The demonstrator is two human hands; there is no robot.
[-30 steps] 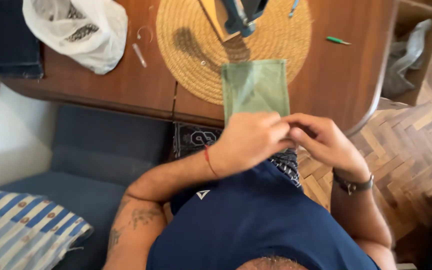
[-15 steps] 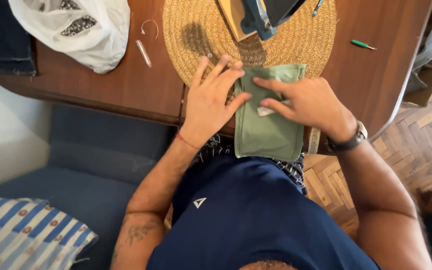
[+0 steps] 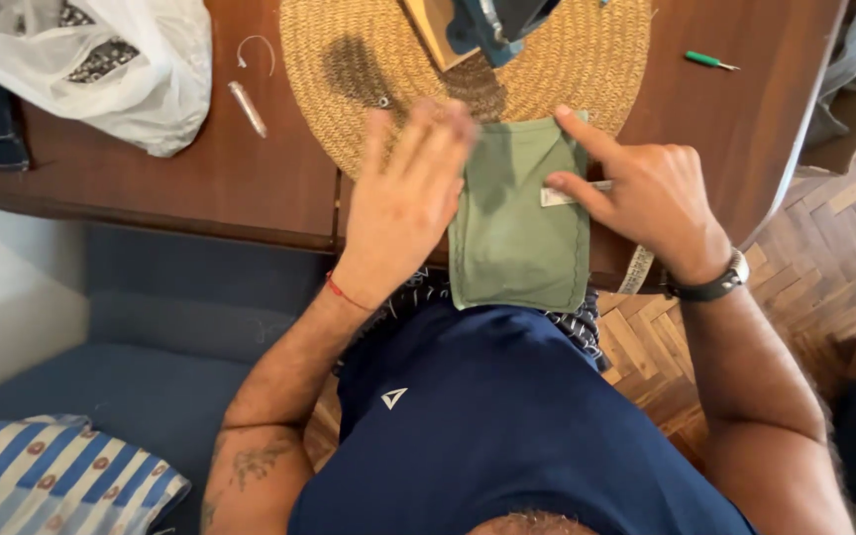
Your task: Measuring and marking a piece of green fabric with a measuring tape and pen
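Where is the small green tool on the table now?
The small green tool lies on the wooden table, upper right in the head view, just right of the round woven mat.

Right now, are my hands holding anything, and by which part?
Nothing is gripped. The right hand presses its fingertips on the green cloth near its right edge; the left hand lies flat, open, at its left edge.

One head-worn camera looks steeply down, close over the wooden table [image 3: 200, 188].
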